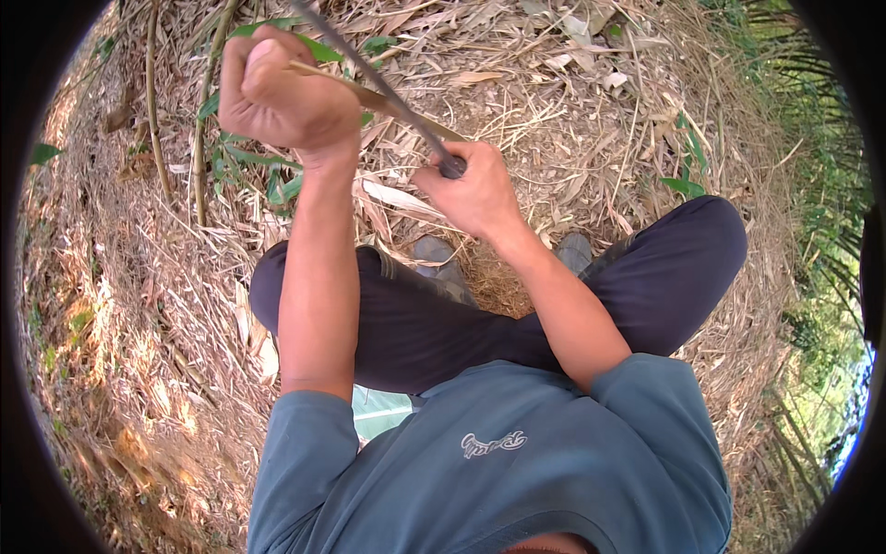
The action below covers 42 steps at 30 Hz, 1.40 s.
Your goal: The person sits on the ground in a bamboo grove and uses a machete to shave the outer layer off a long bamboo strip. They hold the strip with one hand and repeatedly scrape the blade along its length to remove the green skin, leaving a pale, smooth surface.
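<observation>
My left hand (291,97) is closed in a fist, raised at the upper left, around the end of a thin tan strip (374,100) that looks like split bamboo. From there the strip slants down to the right and passes behind the fingers of my right hand (475,189). That hand is closed round the lower end of a long, narrow dark tool (392,92) with a rounded butt. The tool crosses over the strip and runs out of the top edge; its far end is out of view, and its exact kind does not show.
Dry leaves and straw (554,120) cover the ground. Thin upright stems (199,138) and green leaves (268,159) stand close by my left hand. My bent knees (688,245) and dark shoes (574,251) are below my hands. A pale green object (378,414) lies under my left elbow.
</observation>
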Tool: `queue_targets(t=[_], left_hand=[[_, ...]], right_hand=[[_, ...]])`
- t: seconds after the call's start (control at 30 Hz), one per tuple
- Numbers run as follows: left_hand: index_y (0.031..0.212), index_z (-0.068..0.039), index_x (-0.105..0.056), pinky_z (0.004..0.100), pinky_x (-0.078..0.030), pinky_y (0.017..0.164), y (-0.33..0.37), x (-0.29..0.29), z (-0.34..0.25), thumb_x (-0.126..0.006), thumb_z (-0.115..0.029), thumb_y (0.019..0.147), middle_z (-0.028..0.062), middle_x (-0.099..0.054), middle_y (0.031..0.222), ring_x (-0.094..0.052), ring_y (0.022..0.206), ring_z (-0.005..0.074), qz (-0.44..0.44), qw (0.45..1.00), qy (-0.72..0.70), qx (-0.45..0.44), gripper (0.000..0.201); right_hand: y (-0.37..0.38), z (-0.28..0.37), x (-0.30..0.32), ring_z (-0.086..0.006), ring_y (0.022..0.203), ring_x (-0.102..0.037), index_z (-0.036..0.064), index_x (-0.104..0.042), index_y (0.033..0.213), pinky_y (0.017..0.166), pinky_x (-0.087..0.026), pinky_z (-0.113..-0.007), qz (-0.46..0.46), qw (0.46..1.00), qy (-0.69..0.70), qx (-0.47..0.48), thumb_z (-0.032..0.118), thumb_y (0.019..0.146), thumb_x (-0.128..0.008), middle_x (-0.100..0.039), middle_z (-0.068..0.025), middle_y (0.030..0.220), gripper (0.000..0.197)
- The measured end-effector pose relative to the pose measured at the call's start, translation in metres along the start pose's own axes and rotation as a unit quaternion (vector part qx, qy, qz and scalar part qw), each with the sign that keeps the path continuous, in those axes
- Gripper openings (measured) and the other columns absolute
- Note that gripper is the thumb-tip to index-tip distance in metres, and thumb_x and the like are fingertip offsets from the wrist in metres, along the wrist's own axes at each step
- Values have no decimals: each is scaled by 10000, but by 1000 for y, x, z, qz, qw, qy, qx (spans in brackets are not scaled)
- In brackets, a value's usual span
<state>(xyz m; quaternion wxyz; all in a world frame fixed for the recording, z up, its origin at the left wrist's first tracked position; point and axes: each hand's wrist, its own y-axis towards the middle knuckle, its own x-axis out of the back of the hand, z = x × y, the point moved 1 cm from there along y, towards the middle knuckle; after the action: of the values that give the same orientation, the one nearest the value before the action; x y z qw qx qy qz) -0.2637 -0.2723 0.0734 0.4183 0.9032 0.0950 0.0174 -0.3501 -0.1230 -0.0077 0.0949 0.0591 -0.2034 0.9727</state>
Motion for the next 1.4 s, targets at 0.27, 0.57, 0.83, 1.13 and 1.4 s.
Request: queue_targets(t=[0.27,0.57,0.83,1.13,1.4], left_hand=[[547,-24,-417,274,-166,474,13,34,26,-438,-160,887,5,-366,529,-280,485,71,-56,998,-23,20,367],[543,-50,-338,270,-168,454,13,37,21,-428,-152,883,18,-371,489,-249,463,66,-46,995,-61,61,366],[559,-97,-326,283,-184,365,12,36,16,-349,-257,847,89,-285,455,-239,376,134,12,995,-49,87,331],[533,-93,-303,266,-208,369,6,54,6,-393,-248,796,62,-340,457,-292,379,116,-14,996,-30,79,319],[550,-112,-273,256,-196,404,-3,41,-11,-413,-251,737,39,-286,462,-259,405,125,18,993,-94,70,272]], right_hand=[[17,-84,-25,-176,549,-578,-21,-685,745,548,-461,-356,-6,979,-69,-190,269,756,-702,-638,-102,613,291],[12,-76,-17,-137,496,-533,-17,-663,702,517,-428,-326,21,971,-79,-223,263,777,-682,-595,-63,573,290],[-4,-17,-22,-108,506,-534,28,-669,724,517,-418,-307,34,996,-34,-71,235,783,-700,-584,-19,552,217],[-32,2,-24,-142,488,-511,-16,-666,707,510,-401,-335,34,999,-13,-33,250,764,-688,-575,-60,537,274],[-42,-8,-3,-162,510,-565,-22,-696,757,544,-450,-353,24,997,-33,-61,250,767,-702,-580,-92,546,273]])
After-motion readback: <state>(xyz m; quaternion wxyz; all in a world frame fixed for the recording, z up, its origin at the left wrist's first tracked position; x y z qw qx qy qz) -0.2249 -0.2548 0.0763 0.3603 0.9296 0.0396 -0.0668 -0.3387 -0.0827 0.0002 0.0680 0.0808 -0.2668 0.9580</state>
